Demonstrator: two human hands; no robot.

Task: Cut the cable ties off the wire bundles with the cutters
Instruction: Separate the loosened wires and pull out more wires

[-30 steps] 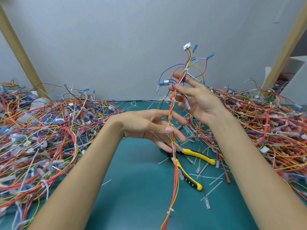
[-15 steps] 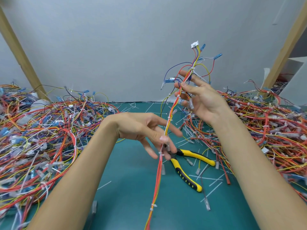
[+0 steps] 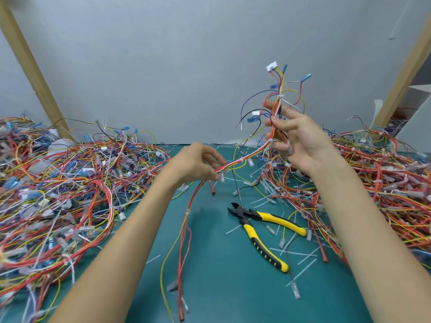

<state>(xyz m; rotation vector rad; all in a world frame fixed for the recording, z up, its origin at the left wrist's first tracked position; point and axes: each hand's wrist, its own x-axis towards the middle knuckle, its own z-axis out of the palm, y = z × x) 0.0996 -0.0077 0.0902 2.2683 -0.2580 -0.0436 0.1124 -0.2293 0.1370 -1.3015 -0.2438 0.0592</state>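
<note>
Now the wire bundle (image 3: 253,153) spans mid-frame: right hand (image 3: 300,141) grips its upper end, left hand (image 3: 198,166), blurred, seems to pinch it lower. The cutters (image 3: 256,226) lie on the table (image 3: 221,287), lower right. Freeing a hand for them could let dangling tails snag the piles (image 3: 70,194).

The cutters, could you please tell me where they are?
In the head view the cutters lie unheld on the green mat, right of centre, below the right hand.

The wire bundle (image 3: 253,153), red, orange, yellow and white, slants from the right hand's (image 3: 300,141) pinch down to the left hand's (image 3: 198,164) pinch, then hangs below it. A white cable tie (image 3: 241,159) rings it between the grips. The yellow-and-black cutters (image 3: 256,226) lie flat below both grips, handles apart.
</note>
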